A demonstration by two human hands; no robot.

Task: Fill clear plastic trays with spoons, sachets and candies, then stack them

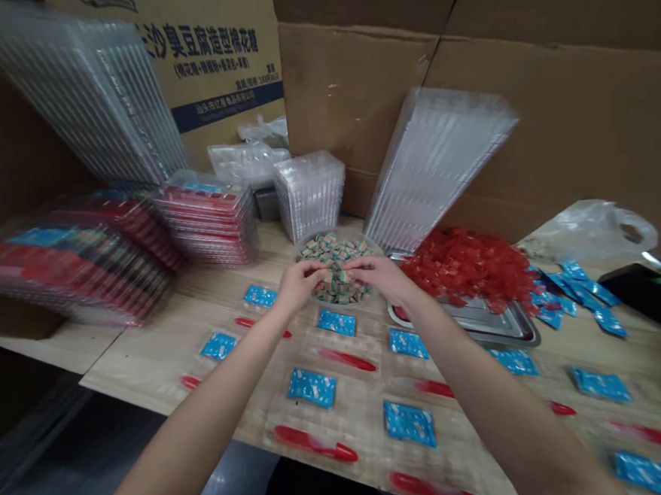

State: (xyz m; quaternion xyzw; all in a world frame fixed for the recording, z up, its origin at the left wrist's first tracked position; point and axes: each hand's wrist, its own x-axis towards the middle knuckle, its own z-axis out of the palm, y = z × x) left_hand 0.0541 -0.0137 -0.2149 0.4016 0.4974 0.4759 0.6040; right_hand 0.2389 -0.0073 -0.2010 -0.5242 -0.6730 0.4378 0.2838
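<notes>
Small striped cubes of candy point(330, 249) lie heaped in a round clear bowl point(315, 239); they look light, hard and a little slippery, so a fingertip pinch across two opposite faces would likely hold one best, though the loose heap may shift. The left hand point(304, 285) and right hand point(374, 275) are together over the bowl, their fingertips nearly meeting among the cubes; whether either is clamped on a piece is hidden. Right of the bowl, a steel tray point(520, 335) bears a mound of translucent red pieces point(465, 264); in front of it, on the wooden table point(130, 354), clear plastic trays point(355, 423) hold blue sachets point(312, 387) and red spoon-shaped pieces point(315, 442); left of it sit stacks of red-filled trays point(207, 224); behind it, stacks of empty clear trays point(308, 193) stand before a cardboard carton point(353, 91).
</notes>
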